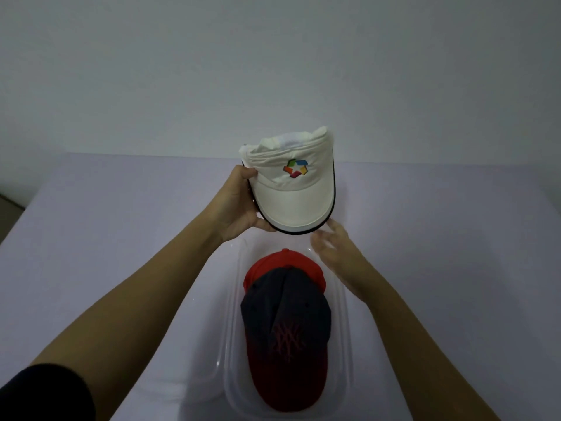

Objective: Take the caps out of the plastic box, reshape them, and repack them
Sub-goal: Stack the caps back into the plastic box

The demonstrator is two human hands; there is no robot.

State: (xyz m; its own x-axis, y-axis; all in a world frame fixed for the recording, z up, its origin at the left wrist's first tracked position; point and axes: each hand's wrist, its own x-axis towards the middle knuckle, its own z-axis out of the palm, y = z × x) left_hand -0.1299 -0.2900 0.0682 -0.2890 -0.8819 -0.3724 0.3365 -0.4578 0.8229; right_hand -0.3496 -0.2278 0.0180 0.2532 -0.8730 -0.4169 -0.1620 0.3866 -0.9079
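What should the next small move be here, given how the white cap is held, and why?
Probably bring the right hand up to grip the free side of the white cap. Only the left hand holds it, by the brim's edge, and its crown looks crumpled. The right hand hovers open just below the brim, so two-handed reshaping seems next.

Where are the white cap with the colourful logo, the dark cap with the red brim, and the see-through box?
White fabric cap (291,199): head view, on its brim.
Dark cap with red brim (285,314): head view, crown.
Clear plastic box (344,344): head view, right wall.
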